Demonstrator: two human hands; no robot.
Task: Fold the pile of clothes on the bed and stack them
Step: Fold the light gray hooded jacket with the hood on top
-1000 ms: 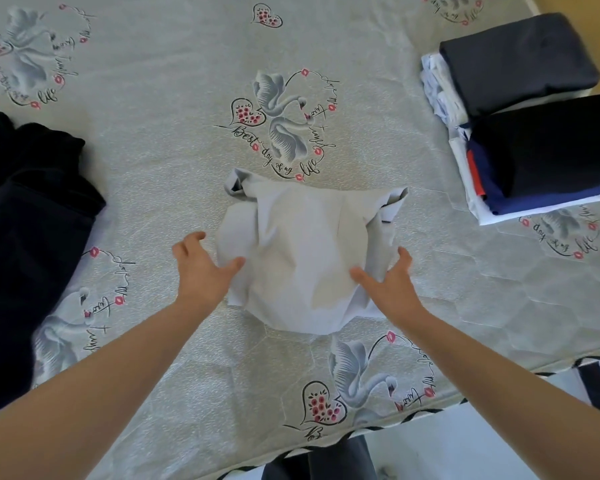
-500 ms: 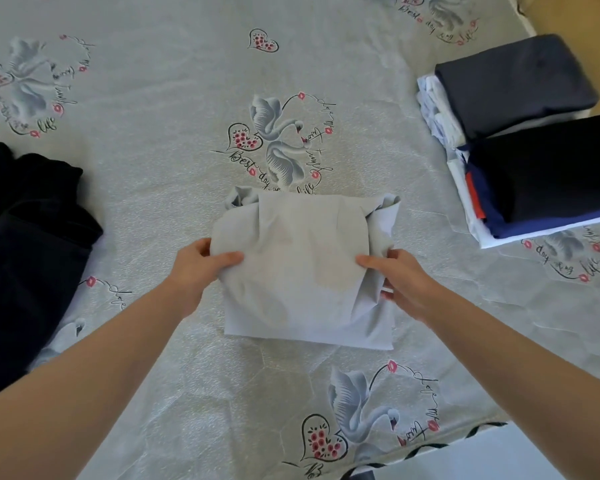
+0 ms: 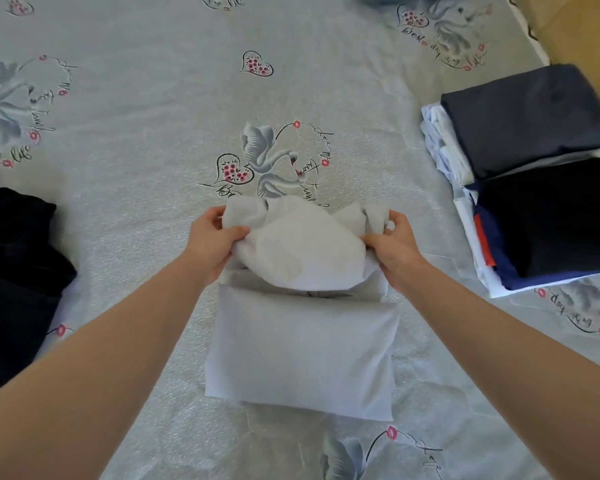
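Pale grey cotton garment is lying half-folded mid-bed as the left hand and right hand, fingers clamped on its far corners, are folding it nearward; edges should probably be meeting squarely.

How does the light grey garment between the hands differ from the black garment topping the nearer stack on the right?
The light grey garment is pale and half folded, gripped by both hands; the black garment is dark, fully folded, untouched. The grey lies on the mattress; the black tops a stack. Both are cloth.
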